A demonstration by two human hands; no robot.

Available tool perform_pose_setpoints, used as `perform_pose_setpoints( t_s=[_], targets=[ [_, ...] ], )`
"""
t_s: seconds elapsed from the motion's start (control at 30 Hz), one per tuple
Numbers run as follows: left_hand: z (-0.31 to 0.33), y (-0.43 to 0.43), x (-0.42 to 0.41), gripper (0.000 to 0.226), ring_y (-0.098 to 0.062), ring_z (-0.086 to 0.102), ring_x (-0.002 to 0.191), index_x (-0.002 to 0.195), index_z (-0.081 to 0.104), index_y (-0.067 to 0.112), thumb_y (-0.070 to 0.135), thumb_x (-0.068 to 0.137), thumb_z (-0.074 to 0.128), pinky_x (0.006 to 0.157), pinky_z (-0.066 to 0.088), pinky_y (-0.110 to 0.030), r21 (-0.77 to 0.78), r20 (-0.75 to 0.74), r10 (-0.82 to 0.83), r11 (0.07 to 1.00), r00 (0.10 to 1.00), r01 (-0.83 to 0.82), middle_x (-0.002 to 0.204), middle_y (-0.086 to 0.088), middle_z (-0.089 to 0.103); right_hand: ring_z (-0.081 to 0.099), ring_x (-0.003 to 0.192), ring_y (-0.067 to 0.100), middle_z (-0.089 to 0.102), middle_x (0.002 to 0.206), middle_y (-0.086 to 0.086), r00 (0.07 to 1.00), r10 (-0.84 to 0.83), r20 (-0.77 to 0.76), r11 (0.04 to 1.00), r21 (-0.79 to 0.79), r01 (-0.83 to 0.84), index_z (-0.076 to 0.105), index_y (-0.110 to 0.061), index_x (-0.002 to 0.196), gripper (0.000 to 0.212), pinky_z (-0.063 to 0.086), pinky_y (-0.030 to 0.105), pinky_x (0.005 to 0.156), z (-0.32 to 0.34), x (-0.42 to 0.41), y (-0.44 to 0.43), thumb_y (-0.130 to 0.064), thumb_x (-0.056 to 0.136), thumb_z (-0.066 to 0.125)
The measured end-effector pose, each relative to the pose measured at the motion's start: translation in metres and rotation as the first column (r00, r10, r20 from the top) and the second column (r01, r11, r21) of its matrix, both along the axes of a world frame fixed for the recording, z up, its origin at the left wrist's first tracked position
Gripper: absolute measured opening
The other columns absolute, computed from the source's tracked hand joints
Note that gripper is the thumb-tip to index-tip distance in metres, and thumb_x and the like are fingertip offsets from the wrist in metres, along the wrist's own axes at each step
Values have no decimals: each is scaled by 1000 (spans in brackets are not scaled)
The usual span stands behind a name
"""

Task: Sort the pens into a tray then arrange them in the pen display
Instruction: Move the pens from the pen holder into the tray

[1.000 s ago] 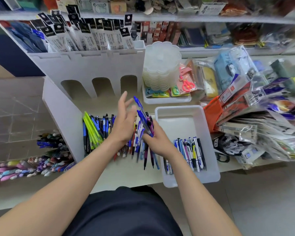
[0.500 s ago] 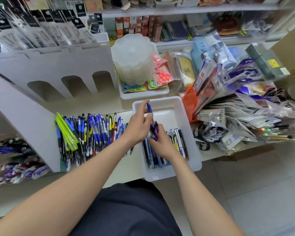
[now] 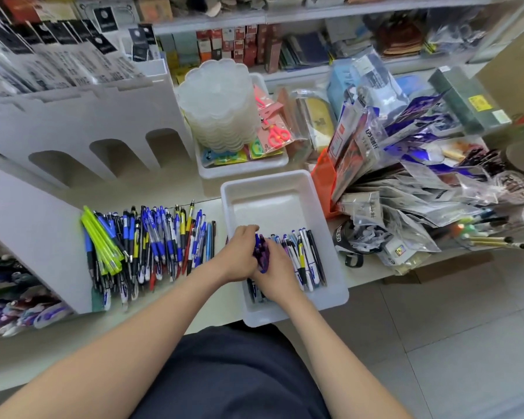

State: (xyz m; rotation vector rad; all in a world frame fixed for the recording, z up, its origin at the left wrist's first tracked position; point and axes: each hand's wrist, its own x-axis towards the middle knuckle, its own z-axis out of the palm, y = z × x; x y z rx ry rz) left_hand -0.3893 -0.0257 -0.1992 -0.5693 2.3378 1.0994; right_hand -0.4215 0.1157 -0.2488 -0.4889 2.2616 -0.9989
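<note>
Inspecting remotely, I find the left hand (image 3: 240, 259) and right hand (image 3: 276, 276) both gripping a bundle of blue pens (image 3: 262, 254) inside the white tray (image 3: 285, 179) at the front edge of the surface (image 3: 217, 302). Loose pens (image 3: 152, 243) lie left of the tray.

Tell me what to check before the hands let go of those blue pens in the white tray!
1. Blue pens gripped by both the left hand and the right hand: ok.
2. Hands inside the walls of the white tray: ok.
3. Bare room in the tray's far half: ok.
4. Sorted pens in the tray lie side by side: ok.
5. Blue pens resting on the tray floor: cannot tell, the hands hide it.
6. Pen pile on the counter all sorted: not ok, many remain.
</note>
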Motion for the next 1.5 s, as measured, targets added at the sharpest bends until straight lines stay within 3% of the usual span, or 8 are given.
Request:
perform_pose_setpoints(
  t_s=[0.23, 0.37, 0.57, 0.73, 0.93, 1.07, 1.23, 1.5],
  targets=[
    [-22, 11, 11, 71, -36, 36, 147, 159, 34, 12, 7, 95, 63, 121, 30, -42, -382, -83, -353, 875, 932, 297, 158, -13, 42, 48, 128, 30, 53, 136, 8, 992, -33, -119, 972, 227, 59, 49, -18, 146, 79, 44, 45, 107, 0, -8, 30, -58, 83, 74],
    [-24, 14, 10, 85, -38, 37, 148, 164, 26, 15, -8, 90, 62, 117, 42, -47, -295, -123, -346, 908, 930, 299, 170, -13, 15, 56, 119, 23, 57, 125, 4, 993, 8, -117, 979, 201, 16, 58, -18, 141, 55, 44, 30, 94, 5, -12, 44, -40, 93, 75],
    [-26, 18, 14, 36, -28, 59, 112, 128, 58, 15, 14, 96, 73, 91, 54, -41, -463, -246, -230, 881, 942, 94, 125, -6, 56, 65, 105, 25, 70, 110, 3, 955, 71, -289, 942, 335, 31, 75, -20, 122, 25, 55, 40, 87, 10, -11, 54, -33, 102, 68],
    [-25, 21, 17, 44, -27, 63, 98, 131, 52, 15, 26, 96, 76, 88, 53, -40, -473, -268, -207, 879, 941, 59, 110, -4, 66, 69, 105, 27, 74, 114, 6, 938, -122, -324, 956, 216, 199, 72, -11, 127, 28, 55, 38, 85, 12, -14, 60, -25, 106, 60],
    [-30, 24, 26, 9, -31, 55, 110, 101, 70, 19, 25, 93, 70, 109, 37, -50, -739, 9, -420, 609, 908, 289, 106, -4, 65, 54, 110, 28, 54, 120, 7, 945, 119, -305, 913, 407, 16, 60, -17, 131, 55, 52, 43, 91, 6, -11, 55, -61, 98, 60],
    [-40, 21, 29, 37, -28, 54, 107, 122, 61, 18, 12, 87, 74, 105, 41, -43, -726, -127, -405, 660, 905, 193, 115, -5, 60, 58, 112, 32, 52, 125, 10, 938, 132, -321, 916, 401, 8, 51, -15, 145, 46, 54, 44, 88, 3, -8, 55, -38, 105, 60],
    [-38, 26, 29, 71, -28, 43, 145, 160, 38, 25, 4, 96, 61, 127, 9, -69, -609, -42, -478, 708, 877, 357, 152, -3, 47, 64, 98, 30, 58, 114, 5, 955, 107, -275, 947, 322, -13, 62, -22, 141, 42, 56, 42, 83, 3, -14, 61, -32, 101, 69],
    [-32, 25, 29, 36, -30, 50, 130, 136, 62, 24, 24, 100, 56, 124, 25, -56, -612, -130, -447, 739, 885, 283, 134, -6, 55, 67, 99, 31, 64, 116, 6, 952, 55, -301, 894, 440, 87, 55, -18, 127, 36, 57, 44, 79, 14, -12, 54, -37, 100, 69]
  ],
)
